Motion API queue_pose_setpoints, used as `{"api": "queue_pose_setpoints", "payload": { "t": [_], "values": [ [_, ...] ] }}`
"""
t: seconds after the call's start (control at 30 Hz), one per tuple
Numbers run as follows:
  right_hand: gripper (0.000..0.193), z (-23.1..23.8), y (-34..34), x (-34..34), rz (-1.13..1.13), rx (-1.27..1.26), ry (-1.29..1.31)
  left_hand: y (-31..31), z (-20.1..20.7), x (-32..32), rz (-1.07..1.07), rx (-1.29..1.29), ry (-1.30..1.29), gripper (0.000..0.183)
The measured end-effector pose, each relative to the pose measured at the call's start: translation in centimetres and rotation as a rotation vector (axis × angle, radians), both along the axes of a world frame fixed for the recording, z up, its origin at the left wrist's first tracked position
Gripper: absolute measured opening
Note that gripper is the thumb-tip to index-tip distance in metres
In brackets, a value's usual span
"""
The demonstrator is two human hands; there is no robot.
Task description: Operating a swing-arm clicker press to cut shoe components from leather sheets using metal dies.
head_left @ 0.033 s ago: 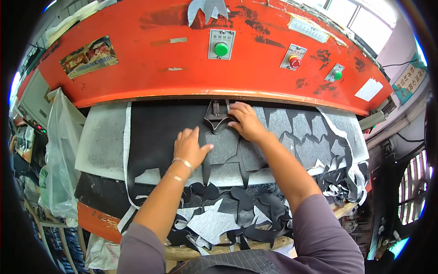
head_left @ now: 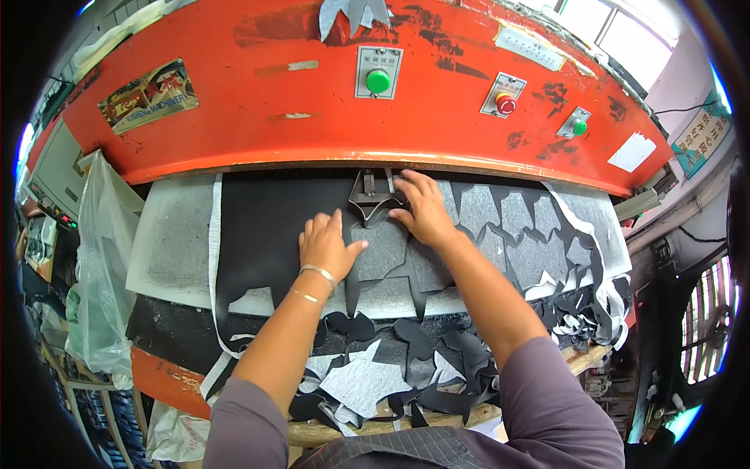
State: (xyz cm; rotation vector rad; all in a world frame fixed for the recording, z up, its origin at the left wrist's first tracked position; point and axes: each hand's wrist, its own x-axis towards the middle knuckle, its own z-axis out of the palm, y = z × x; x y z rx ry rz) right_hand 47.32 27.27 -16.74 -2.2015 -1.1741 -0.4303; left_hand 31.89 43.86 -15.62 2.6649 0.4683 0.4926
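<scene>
The die (head_left: 366, 199) at my right fingers (head_left: 412, 187) is dull, dark metal; the sheet (head_left: 266, 234) beneath my left fingers (head_left: 321, 227) looks smooth and matt. Past the desk's (head_left: 173, 242) near edge, the pale scrap (head_left: 365, 384) looks fibrous, like felt. Beyond the far edge, the press's paint (head_left: 289, 102) is glossy but scuffed. By the left edge, the bag (head_left: 107, 273) is crinkled, shiny plastic.

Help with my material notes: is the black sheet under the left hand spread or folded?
Spread: the black sheet lies flat on the pale board, with no fold showing beside the left hand.
</scene>
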Motion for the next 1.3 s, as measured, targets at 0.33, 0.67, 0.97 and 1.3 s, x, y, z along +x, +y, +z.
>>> {"api": "queue_pose_setpoints", "payload": {
  "t": [0.33,0.67,0.97,1.3],
  "values": [
    [0.057,-3.5,-0.6,-1.9,-0.422,-0.063,0.122,-1.9,-2.0,5.4,0.107,-0.073,0.027,0.059],
    [0.063,-2.5,-1.6,-1.6,-0.32,-0.099,0.159,-1.8,-2.5,5.8,0.074,-0.029,-0.071,0.057],
    [0.063,9.9,-13.4,2.9,-0.391,0.866,0.42,-1.0,4.4,3.6,-0.188,-0.464,-0.413,0.033],
    [0.071,19.2,-25.5,4.7,-0.909,0.89,-0.171,-8.6,17.5,-1.4,-0.374,0.064,-0.624,0.013]
  ]
}}
